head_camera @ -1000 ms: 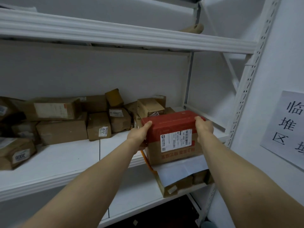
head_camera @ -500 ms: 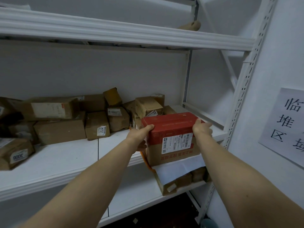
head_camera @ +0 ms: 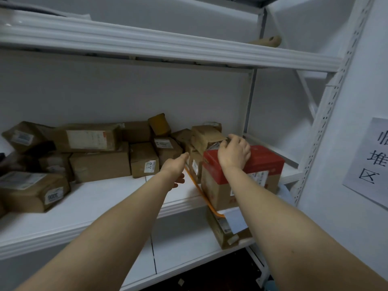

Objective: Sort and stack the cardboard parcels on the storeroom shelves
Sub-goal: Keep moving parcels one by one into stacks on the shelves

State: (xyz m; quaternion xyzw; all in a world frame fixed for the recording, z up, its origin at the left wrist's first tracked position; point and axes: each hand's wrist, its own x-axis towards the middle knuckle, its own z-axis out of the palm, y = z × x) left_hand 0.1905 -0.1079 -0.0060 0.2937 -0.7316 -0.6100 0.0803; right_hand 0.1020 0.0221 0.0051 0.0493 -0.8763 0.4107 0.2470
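Note:
A red-topped cardboard parcel (head_camera: 266, 162) with a white label stands on the middle shelf (head_camera: 105, 198) at its right end. My right hand (head_camera: 235, 152) reaches over its red top, and the curled fingers grip the near corner of a small brown parcel (head_camera: 204, 135) just behind it. My left hand (head_camera: 175, 169) is stretched out with straight fingers, holding nothing, left of the red-topped parcel and in front of another small parcel (head_camera: 194, 164). Several brown parcels (head_camera: 100, 162) lie piled along the back and left of the same shelf.
An orange strap (head_camera: 199, 192) hangs over the shelf edge down to an open box (head_camera: 222, 232) on the lower shelf. The upper shelf (head_camera: 168, 47) runs overhead with a cardboard roll (head_camera: 268, 40) on it. A slotted upright (head_camera: 327, 114) and a wall sign (head_camera: 371, 160) stand at the right.
Both hands have let go of the red-topped parcel, which now rests further in on the shelf. My right hand moved over it to the small parcel behind; my left hand opened and shifted left.

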